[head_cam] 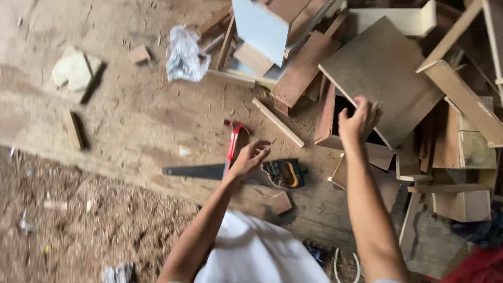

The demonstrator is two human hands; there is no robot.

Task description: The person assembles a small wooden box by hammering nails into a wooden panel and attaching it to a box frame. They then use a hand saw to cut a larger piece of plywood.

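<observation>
Head view: the right hand (358, 121) has its fingers hooked over the edge of a brown board (380, 73) atop the scrap pile, while the left hand (249, 159) hovers released above the saw (236, 171) and red hammer (232, 141) on the dusty floor (131, 115).

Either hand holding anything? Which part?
Right hand grips the square brown board at its lower edge. Left hand is open, holding nothing, above the handsaw.

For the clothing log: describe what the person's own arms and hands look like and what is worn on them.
Both arms are bare along the visible length. The left hand and right hand wear no gloves; no rings, watch or bracelet can be seen. A white garment covers the body below the arms.
</observation>
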